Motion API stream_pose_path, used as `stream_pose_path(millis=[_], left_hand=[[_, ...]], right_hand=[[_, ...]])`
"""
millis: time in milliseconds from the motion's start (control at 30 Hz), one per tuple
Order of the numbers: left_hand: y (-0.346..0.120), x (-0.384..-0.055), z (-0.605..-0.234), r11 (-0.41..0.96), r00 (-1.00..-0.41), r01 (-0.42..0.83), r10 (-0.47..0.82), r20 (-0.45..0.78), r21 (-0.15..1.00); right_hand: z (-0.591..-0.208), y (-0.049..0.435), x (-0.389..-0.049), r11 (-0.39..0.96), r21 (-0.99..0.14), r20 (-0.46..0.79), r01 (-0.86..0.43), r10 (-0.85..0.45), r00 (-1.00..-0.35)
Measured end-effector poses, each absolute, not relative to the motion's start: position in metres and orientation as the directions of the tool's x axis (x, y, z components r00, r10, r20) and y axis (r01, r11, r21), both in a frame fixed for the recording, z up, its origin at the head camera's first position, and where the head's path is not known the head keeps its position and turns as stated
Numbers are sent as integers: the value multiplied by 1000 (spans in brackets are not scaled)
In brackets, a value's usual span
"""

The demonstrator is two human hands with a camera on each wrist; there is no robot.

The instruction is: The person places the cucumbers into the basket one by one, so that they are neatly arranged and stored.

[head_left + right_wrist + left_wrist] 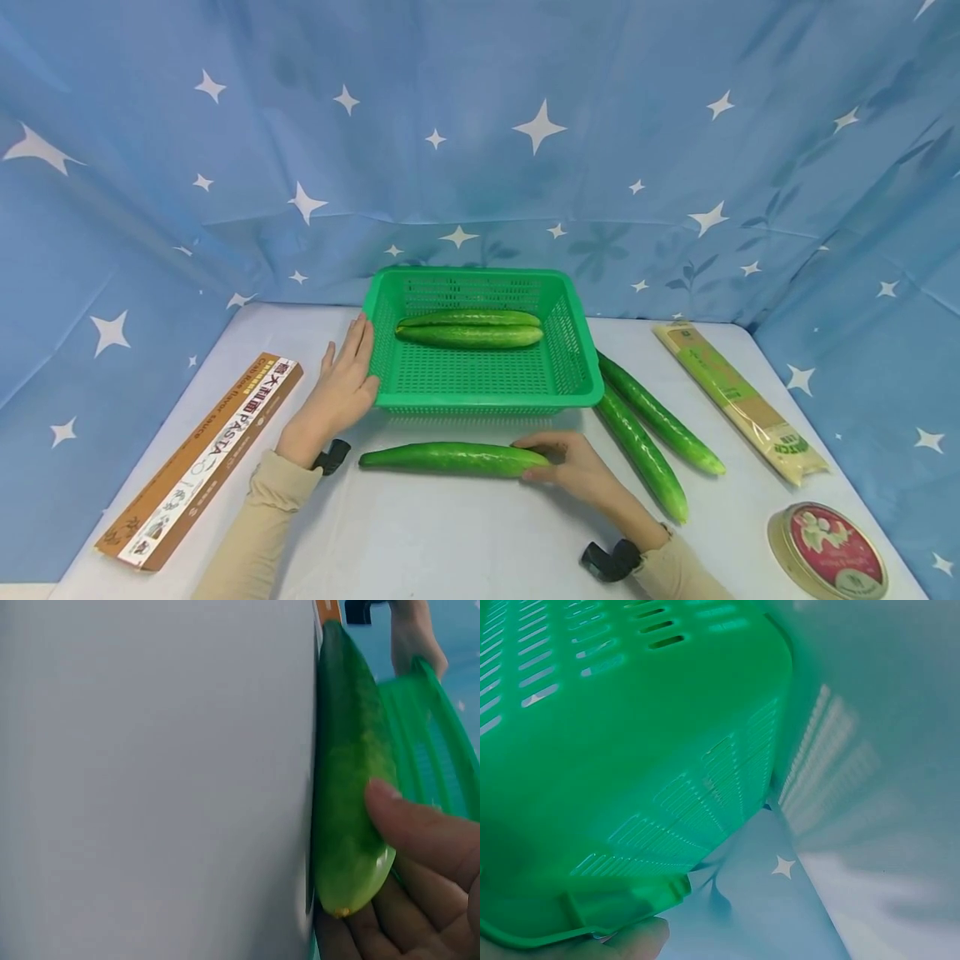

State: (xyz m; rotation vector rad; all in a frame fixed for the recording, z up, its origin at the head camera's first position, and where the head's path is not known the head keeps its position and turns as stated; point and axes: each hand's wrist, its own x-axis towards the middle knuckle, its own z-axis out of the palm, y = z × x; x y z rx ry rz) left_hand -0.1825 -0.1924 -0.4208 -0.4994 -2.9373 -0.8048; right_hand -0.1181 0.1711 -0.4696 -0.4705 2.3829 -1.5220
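Observation:
A cucumber (450, 458) lies crosswise on the white table in front of the green plastic basket (480, 400). My right hand (570, 467) holds its right end; in the right wrist view the thumb (412, 825) presses on the cucumber (352, 772) and the fingers lie beneath and behind it. My left hand (341, 396) rests against the basket's left side, its fingers fairly straight along the rim. Fingertips (641, 937) touch the rim in the left wrist view. Two cucumbers (468, 336) lie side by side inside the basket, toward its back wall.
Two more cucumbers (652, 417) lie slanted to the right of the basket. Beyond them are a noodle packet (738, 396) and a round red-lidded tin (832, 550). A long pasta box (198, 458) lies at the left. A blue star-patterned curtain (480, 125) hangs behind the table.

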Motion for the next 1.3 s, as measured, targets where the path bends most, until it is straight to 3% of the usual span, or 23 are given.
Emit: stream_pose_path(millis=[267,633,933,1300], left_hand=[[-192,-182,-421,810,-949,314,289,130,495],[-192,-183,-420,812,-947,319,292,133,488],[-192,-183,-421,812,-946,323,296,135,486],[-192,-183,-421,812,-947,321,292,136,488]], right_hand=[[-472,207,-113,363,-925,-66,-116,-451,-890],[-466,212,-112,369,-925,-83,-89,-426,-901],[-430,216,-105,358,-932,-103,-51,-398,-912],[-373,221,-106,359,-920,-34,-157,-472,-881]])
